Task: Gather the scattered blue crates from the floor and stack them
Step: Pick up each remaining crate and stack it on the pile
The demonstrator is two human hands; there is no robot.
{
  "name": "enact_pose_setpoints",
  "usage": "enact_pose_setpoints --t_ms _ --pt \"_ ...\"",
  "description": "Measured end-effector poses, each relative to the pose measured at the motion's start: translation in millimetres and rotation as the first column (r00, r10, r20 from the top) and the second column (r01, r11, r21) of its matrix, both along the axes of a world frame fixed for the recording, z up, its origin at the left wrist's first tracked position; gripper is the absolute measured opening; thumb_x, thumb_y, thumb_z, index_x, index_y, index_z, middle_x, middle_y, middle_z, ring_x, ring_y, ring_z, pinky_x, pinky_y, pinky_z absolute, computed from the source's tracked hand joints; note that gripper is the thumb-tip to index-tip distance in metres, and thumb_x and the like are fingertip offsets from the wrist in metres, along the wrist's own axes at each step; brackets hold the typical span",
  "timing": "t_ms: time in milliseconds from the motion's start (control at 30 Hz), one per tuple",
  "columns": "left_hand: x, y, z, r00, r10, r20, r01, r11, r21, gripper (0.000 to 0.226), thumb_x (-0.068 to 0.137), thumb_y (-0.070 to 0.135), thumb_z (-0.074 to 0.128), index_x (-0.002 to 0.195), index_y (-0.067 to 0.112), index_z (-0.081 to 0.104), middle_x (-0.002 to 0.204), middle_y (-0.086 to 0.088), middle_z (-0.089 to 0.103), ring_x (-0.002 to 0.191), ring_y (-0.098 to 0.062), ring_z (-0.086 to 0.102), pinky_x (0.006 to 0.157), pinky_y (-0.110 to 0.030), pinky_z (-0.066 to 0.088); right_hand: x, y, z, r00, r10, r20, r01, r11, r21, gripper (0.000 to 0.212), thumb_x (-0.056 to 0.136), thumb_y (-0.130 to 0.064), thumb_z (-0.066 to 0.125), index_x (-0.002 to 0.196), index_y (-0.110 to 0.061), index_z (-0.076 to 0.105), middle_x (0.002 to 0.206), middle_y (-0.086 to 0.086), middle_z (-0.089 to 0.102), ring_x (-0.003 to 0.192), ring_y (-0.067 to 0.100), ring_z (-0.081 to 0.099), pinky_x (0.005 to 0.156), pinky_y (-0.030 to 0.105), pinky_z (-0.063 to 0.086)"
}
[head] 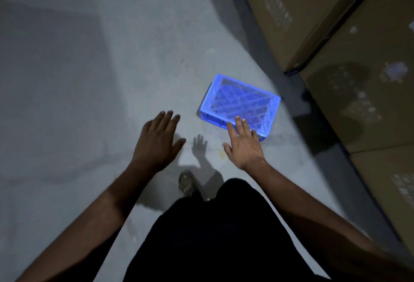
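Both hands out over the floor, one blue crate ahead, nothing held.

Blue crate [240, 104] sits flat on the grey concrete floor [89, 80], lattice face up, skewed to the aisle, close to the dark strip along the foot of the stacked cardboard boxes [358, 80] at the floor's right edge, apart from them. Right hand [243, 145]: palm down, fingers straight and spread, fingertips overlapping the crate's near edge in view; contact or hover, can't tell. Left hand [159, 138]: palm down, fingers straight and close together, holding nothing, above bare floor just left of the crate. Hand shadow on the floor between the two. Sandalled foot [186, 183] below the hands, dark trousers behind it.
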State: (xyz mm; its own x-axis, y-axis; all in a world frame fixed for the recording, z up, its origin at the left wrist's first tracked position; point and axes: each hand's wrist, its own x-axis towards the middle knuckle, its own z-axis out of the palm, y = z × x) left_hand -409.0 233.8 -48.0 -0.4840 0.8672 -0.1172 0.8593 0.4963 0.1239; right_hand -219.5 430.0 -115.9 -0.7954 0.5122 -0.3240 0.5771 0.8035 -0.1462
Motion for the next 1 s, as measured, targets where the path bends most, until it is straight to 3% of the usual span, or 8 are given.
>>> enact_pose_setpoints --t_ms 233,367,500,700,833,900,1000 --pt "-123 190 -7 0.895 -0.446 0.029 0.447 0.89 -0.095 0.069 0.092 0.054 0.04 0.145 0.01 0.042 0.149 -0.015 0.046 0.139 -0.033 0.039 0.105 -0.048 0.036 -86 79 -12 0.929 -0.368 -0.032 0.365 0.928 -0.075 0.071 0.094 -0.044 0.046 0.154 -0.014 0.021 0.163 0.016 0.01 0.149 0.034 0.012 0.113 0.055 0.026" --pt "-166 289 -42 0.773 -0.632 0.048 0.626 0.75 -0.213 0.069 0.091 0.055 0.04 0.144 0.011 0.044 0.148 -0.013 0.047 0.139 -0.031 0.039 0.106 -0.048 0.036 -119 130 -50 0.806 -0.592 -0.008 0.586 0.799 -0.136 0.07 0.093 -0.044 0.046 0.153 -0.013 0.027 0.162 0.017 0.015 0.148 0.035 0.019 0.112 0.056 0.027" --pt "-196 366 -63 0.608 -0.789 0.09 0.776 0.567 -0.276 0.068 0.089 0.052 0.044 0.143 0.01 0.045 0.147 -0.013 0.048 0.137 -0.032 0.042 0.105 -0.048 0.037 -153 168 -71 0.654 -0.756 0.039 0.745 0.634 -0.208 0.071 0.095 -0.047 0.045 0.154 -0.016 0.022 0.163 0.017 0.011 0.149 0.035 0.014 0.114 0.058 0.022" --pt "-232 464 -88 0.278 -0.944 0.179 0.919 0.207 -0.336 0.066 0.09 0.052 0.043 0.139 0.008 0.05 0.144 -0.014 0.051 0.135 -0.033 0.044 0.102 -0.048 0.04 -215 187 -89 0.297 -0.953 0.056 0.921 0.27 -0.282 0.068 0.092 -0.045 0.051 0.149 -0.018 0.026 0.163 0.014 0.011 0.148 0.035 0.014 0.112 0.057 0.026" --pt "-247 517 -140 0.026 -0.965 0.26 0.962 -0.046 -0.267 0.069 0.089 0.054 0.044 0.142 0.011 0.047 0.149 -0.013 0.046 0.138 -0.033 0.041 0.104 -0.047 0.038 -260 198 -132 0.018 -1.0 0.024 0.973 0.012 -0.229 0.072 0.085 -0.038 0.061 0.146 -0.012 0.034 0.162 0.019 0.013 0.145 0.038 0.022 0.109 0.058 0.031" --pt "-251 537 -183 -0.119 -0.95 0.29 0.962 -0.183 -0.202 0.068 0.09 0.054 0.045 0.143 0.01 0.046 0.15 -0.014 0.044 0.139 -0.033 0.039 0.105 -0.047 0.038 -282 198 -164 -0.11 -0.994 -0.012 0.979 -0.106 -0.172 0.069 0.087 -0.043 0.053 0.146 -0.012 0.035 0.162 0.019 0.016 0.145 0.038 0.024 0.107 0.057 0.034" --pt "-253 563 -257 -0.266 -0.917 0.297 0.935 -0.32 -0.152 0.07 0.09 0.054 0.043 0.144 0.01 0.045 0.15 -0.014 0.044 0.141 -0.033 0.037 0.105 -0.048 0.038 -316 198 -221 -0.3 -0.951 -0.07 0.951 -0.292 -0.103 0.068 0.094 -0.053 0.034 0.148 -0.011 0.035 0.16 0.023 0.019 0.142 0.041 0.029 0.105 0.054 0.036"
